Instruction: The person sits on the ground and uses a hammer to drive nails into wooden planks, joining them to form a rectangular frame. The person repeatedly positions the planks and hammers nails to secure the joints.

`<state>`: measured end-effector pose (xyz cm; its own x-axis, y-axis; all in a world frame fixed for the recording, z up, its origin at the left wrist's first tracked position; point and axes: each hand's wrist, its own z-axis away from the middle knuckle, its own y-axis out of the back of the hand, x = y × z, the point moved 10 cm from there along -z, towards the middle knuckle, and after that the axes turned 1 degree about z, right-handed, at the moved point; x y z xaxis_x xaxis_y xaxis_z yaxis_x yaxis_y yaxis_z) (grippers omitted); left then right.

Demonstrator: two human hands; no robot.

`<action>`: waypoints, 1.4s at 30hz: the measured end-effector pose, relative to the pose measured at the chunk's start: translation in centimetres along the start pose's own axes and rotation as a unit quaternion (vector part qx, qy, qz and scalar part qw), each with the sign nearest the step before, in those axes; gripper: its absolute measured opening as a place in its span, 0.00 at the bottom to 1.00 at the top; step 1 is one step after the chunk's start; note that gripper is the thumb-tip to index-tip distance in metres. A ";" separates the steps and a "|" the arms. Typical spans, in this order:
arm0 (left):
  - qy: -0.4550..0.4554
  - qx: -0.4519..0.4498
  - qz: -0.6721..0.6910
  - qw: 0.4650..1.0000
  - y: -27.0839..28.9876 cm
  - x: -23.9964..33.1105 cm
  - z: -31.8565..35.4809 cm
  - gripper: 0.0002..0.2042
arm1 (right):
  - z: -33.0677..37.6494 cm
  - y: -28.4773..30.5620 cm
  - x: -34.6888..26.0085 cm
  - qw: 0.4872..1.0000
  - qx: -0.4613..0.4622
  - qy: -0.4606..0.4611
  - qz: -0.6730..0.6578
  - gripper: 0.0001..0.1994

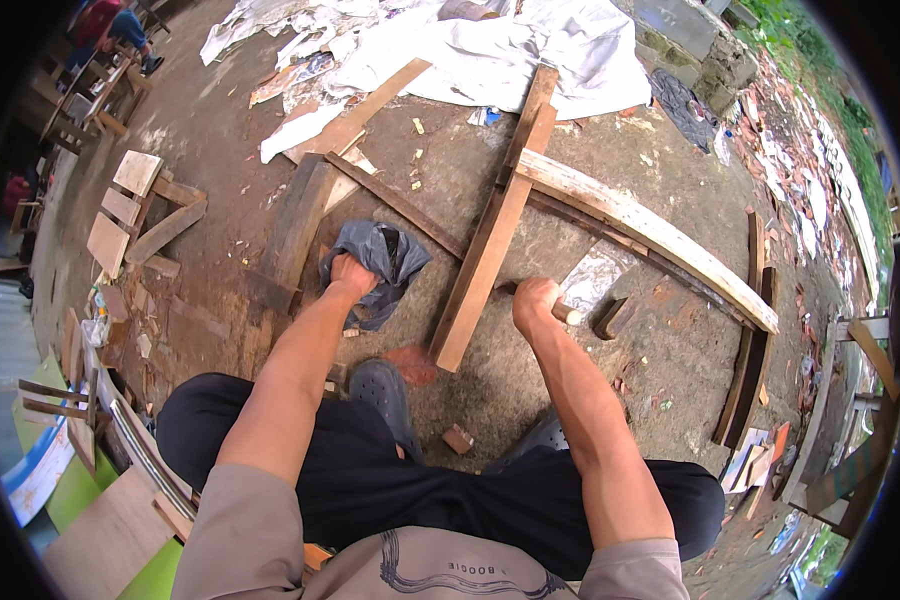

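Note:
My left hand (pixel 353 274) is closed at the mouth of a dark grey plastic bag (pixel 402 262), with its fingertips hidden in the folds. What the bag holds does not show clearly. To the right, my right hand (pixel 537 300) is wrapped round a wooden-handled tool (pixel 569 314). The pale end of its handle sticks out on the right, and a dark part shows on the left. Between my hands lies a long brown beam (pixel 485 270), its near end pointing towards my feet. A whitish plank (pixel 650 225) runs off it to the right.
A small wood block (pixel 618 318) lies right of my right hand, beside a clear plastic sheet (pixel 592 275). Left of the bag is a thick board (pixel 300 225). A slatted wooden piece (pixel 125 210) stands farther left. White sheeting (pixel 560 50) covers ground at the back; a person (pixel 120 28) sits far left.

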<state>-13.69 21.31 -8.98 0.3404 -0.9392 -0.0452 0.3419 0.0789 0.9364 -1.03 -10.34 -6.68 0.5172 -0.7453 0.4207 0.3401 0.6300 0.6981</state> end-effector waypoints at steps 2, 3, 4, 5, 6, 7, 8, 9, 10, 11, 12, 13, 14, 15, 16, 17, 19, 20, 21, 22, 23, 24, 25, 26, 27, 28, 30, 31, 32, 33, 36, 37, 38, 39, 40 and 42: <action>-0.015 0.055 0.002 0.998 1.0 1.0 0.7 0.19 | -0.2 -0.4 0.3 1.000 0.000 -0.008 -0.002 0.13; -0.019 0.082 0.002 0.996 1.7 1.2 1.2 0.19 | -0.3 -0.4 0.3 1.000 0.001 -0.009 -0.003 0.14; -0.012 0.075 0.009 0.997 1.6 1.1 1.2 0.19 | -0.3 -0.5 0.3 1.000 -0.001 -0.008 -0.008 0.14; -0.005 0.067 0.015 0.998 1.5 0.9 1.2 0.18 | -0.3 -0.6 0.3 1.000 -0.004 -0.008 -0.012 0.15; 0.001 0.060 0.022 0.998 1.5 0.9 1.2 0.18 | -0.4 -0.8 0.3 1.000 -0.007 -0.008 -0.017 0.15; 0.008 0.066 0.031 0.997 1.6 0.9 1.4 0.17 | -0.5 -0.9 0.3 1.000 -0.010 -0.007 -0.020 0.15; 0.015 0.072 0.040 0.996 1.7 1.0 1.5 0.17 | -0.6 -1.1 0.4 1.000 -0.014 -0.006 -0.023 0.15; 0.024 0.077 0.049 0.996 1.7 0.8 1.7 0.16 | -0.6 -1.2 0.3 1.000 -0.017 -0.004 -0.026 0.15; 0.031 0.078 0.053 0.995 1.5 0.6 1.6 0.16 | -0.6 -1.1 0.3 1.000 -0.010 -0.002 -0.028 0.15; 0.037 0.079 0.057 0.995 1.3 0.5 1.5 0.15 | -0.6 -1.0 0.2 1.000 -0.002 0.000 -0.030 0.16; 0.042 0.080 0.061 0.994 1.3 0.5 1.4 0.15 | -0.6 -1.1 0.3 0.999 0.005 0.001 -0.032 0.16; 0.030 0.057 0.046 0.997 0.9 0.9 1.2 0.14 | -0.7 -1.1 0.4 0.999 0.007 -0.005 -0.035 0.16; 0.018 0.034 0.030 0.999 0.5 1.2 1.0 0.13 | -0.8 -1.2 0.5 0.999 0.010 -0.012 -0.037 0.16; 0.006 0.011 0.014 1.000 0.2 1.4 0.8 0.12 | -0.7 -1.0 0.6 0.999 0.014 -0.018 -0.040 0.16; 0.005 -0.007 0.006 1.000 -0.1 1.5 0.7 0.13 | -0.7 -0.9 0.5 0.999 0.017 -0.014 -0.040 0.16; 0.004 -0.025 -0.003 1.000 -0.4 1.6 0.6 0.14 | -0.5 -0.8 0.5 0.999 0.020 -0.010 -0.039 0.15; 0.000 -0.049 0.001 0.999 -0.4 1.9 0.6 0.17 | -0.1 -0.7 0.5 0.999 0.016 -0.006 -0.036 0.15; -0.001 -0.055 0.012 0.998 -0.3 1.5 0.9 0.18 | 0.0 -0.7 0.4 0.999 0.009 -0.004 -0.034 0.15; -0.005 -0.061 0.025 0.998 0.2 1.8 1.2 0.19 | 0.1 -0.9 0.6 0.999 0.001 -0.004 -0.031 0.15; 0.009 -0.063 0.042 0.997 0.7 1.8 1.5 0.20 | 0.1 -1.1 0.7 1.000 -0.003 -0.001 -0.029 0.15; 0.022 -0.065 0.059 0.996 1.4 1.7 1.7 0.21 | 0.0 -1.3 0.8 1.000 -0.008 0.002 -0.027 0.15; 0.037 -0.067 0.074 0.994 2.1 1.4 1.9 0.22 | 0.0 -1.5 0.6 1.000 -0.011 0.008 -0.027 0.15; 0.038 -0.140 0.098 0.985 1.6 1.1 2.1 0.22 | 0.2 -1.3 0.4 1.000 -0.006 0.012 -0.027 0.15; 0.040 -0.212 0.121 0.969 1.3 0.9 2.0 0.22 | 0.5 -1.0 0.3 1.000 0.000 0.015 -0.027 0.15; 0.039 -0.280 0.144 0.948 1.3 0.8 1.9 0.22 | 0.6 -0.7 0.4 0.999 0.007 0.015 -0.028 0.15; 0.037 -0.346 0.166 0.923 0.8 0.9 2.3 0.23 | 0.2 -0.9 0.4 0.999 0.007 0.012 -0.031 0.15; 0.033 -0.356 0.186 0.915 0.7 0.7 2.3 0.20 | -0.3 -1.1 0.4 0.999 0.002 0.004 -0.033 0.15; 0.033 -0.367 0.194 0.909 0.9 1.0 2.5 0.19 | -0.1 -1.1 0.5 0.999 0.005 0.006 -0.033 0.14; 0.034 -0.378 0.203 0.903 1.1 1.2 2.8 0.18 | 0.1 -1.1 0.6 0.999 0.008 0.008 -0.033 0.13; 0.037 -0.390 0.204 0.897 2.5 1.8 3.8 0.18 | 0.5 -0.6 0.6 0.999 0.013 0.011 -0.034 0.13; 0.026 -0.400 0.260 0.878 1.3 1.9 3.4 0.18 | 0.9 -0.1 0.8 0.998 0.031 -0.004 -0.048 0.13; 0.018 -0.392 0.285 0.875 1.7 2.4 3.2 0.18 | 0.9 -0.2 0.9 0.998 0.021 -0.003 -0.056 0.13; 0.010 -0.383 0.309 0.870 2.1 2.8 3.1 0.17 | 0.8 -0.3 0.9 0.998 0.011 0.000 -0.065 0.14; 0.002 -0.375 0.334 0.865 2.8 3.5 3.2 0.17 | 0.8 -0.4 1.0 0.997 0.000 0.002 -0.072 0.14; 0.018 -0.378 0.359 0.853 3.2 3.8 3.4 0.17 | 0.8 -0.5 1.1 0.997 -0.004 0.000 -0.072 0.14; 0.051 -0.380 0.405 0.830 4.0 4.0 3.7 0.17 | 0.9 -0.4 1.2 0.997 -0.009 0.000 -0.076 0.14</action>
<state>-14.22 16.67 -4.08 0.7871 -0.4446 0.4275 0.4048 0.8953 0.1859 -1.22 -11.70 -5.94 0.4585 -0.8323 0.3117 0.4277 0.5141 0.7435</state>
